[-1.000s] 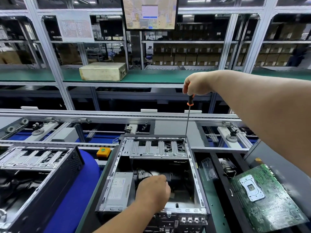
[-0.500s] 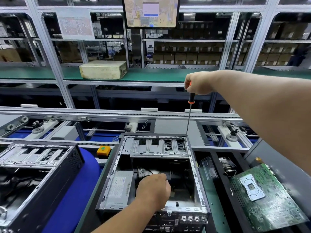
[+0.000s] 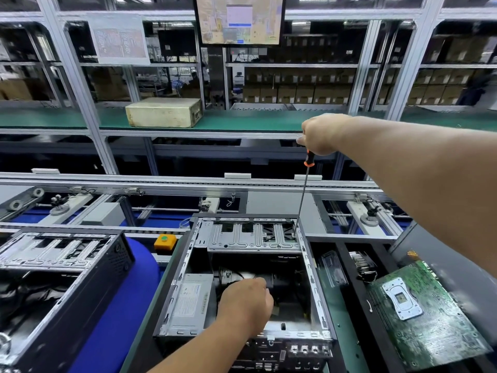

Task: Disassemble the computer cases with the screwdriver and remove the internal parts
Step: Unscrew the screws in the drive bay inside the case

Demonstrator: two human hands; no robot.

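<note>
My right hand [image 3: 320, 135] was wrapped around the handle of the long screwdriver [image 3: 302, 195], gripping it from above so that only the orange and black collar showed below my fist. The thin shaft ran down and slightly left, and its tip met the far right corner of the drive cage [image 3: 252, 235], a ribbed metal plate spanning the far end of the open computer case [image 3: 242, 286] in front of me. My left hand [image 3: 246, 300] reached down into the middle of that case, knuckles up, fingers curled over a dark rounded part whose shape I could not make out; whether I truly gripped it or only rested on it I could not tell. Just left of that hand lay the grey power supply [image 3: 189, 300], its label facing up, against the case's left wall. The rear ports of the case faced me at the near edge. To the left, on the blue surface [image 3: 118, 305], stood a second open case [image 3: 59, 267]. To the right, a green motherboard [image 3: 427, 316] lay flat in a dark tray. An orange button box [image 3: 164, 241] sat between the two cases at the far side, and a beige box [image 3: 164, 112] rested on the green shelf beyond.
</note>
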